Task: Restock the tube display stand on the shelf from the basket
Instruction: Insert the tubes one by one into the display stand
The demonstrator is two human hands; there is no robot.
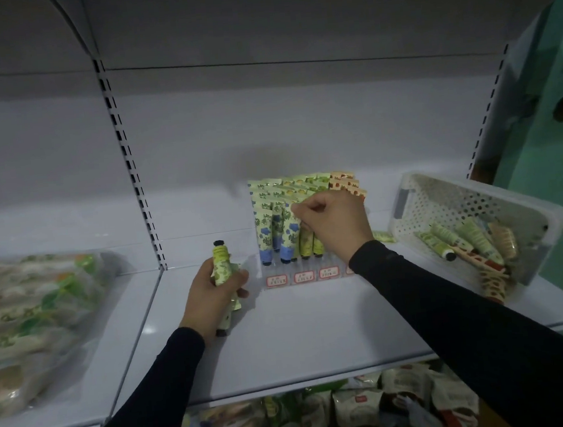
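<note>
White metal shelf (301, 334), broad and pale, carrying everything that matters here. At the right end, a white perforated basket (459, 204), tipped toward the viewer, with a loose heap of tubes (469, 241) lying crosswise and slantwise inside — plenty left to move. Near the middle, against the back panel, the clear display stand (299, 273) with red-edged price tags along its front lip; rows of tubes standing upright in it, caps down, flat crimped ends up, blue-capped ones at the left, yellow-green in the middle, orange-patterned at the far right. Off to the left, bagged goods (27, 320) in clear wrap; below the shelf, more packets, dim.

Step in hand, by the look of it: seating one tube into a middle row. Right hand (334, 224) at the stand, fingers curled tight, thumb and forefinger pinching the top edge of a yellow-green tube (306, 236) — long axis vertical, cap toward the stand's base. Left hand (214, 292) just beside the stand's left edge, fingers wrapped round a small bundle; the green tube (221, 261) in it upright with its black cap pointing up, a second one poking out below the palm, cap down toward the shelf.

Next move, most likely: letting go once the pinched tube sits level with its neighbours, then passing one across from the left hand. Calls for flipping the cap-up tube over, cap down, to match the rest, and lowering it straight so the standing rows stay put.
</note>
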